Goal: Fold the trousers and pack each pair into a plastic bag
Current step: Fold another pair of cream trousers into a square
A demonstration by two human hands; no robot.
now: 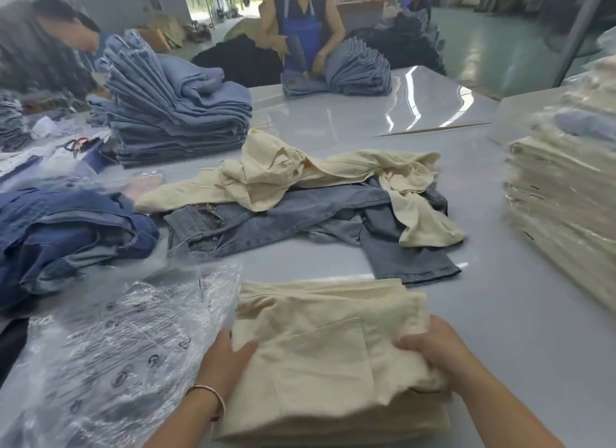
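Cream cotton fills the near edge of the table (500,314): a pair of folded trousers (320,357) lies flat right in front of the worker, back pocket facing up. The left hand (226,357) grips the left edge of the bundle, thumb on top and fingers tucked underneath. The right hand (430,347) clamps the right edge, its fingers curled over and into the layers of cloth. Touching the trousers on the left lies a crumpled heap of clear plastic bags (110,357) printed with dark symbols. Beyond the folded pair sprawls a loose tangle of unfolded cream trousers (300,174) lying over grey-blue jeans (266,221). Dark blue denim (66,234) is piled at the left, and a tall stack of folded light-blue jeans (176,114) stands further back. Along the right side rises a stack of bagged cream trousers (560,194). Across the table a person in a blue apron (300,30) handles another jeans pile (353,74).
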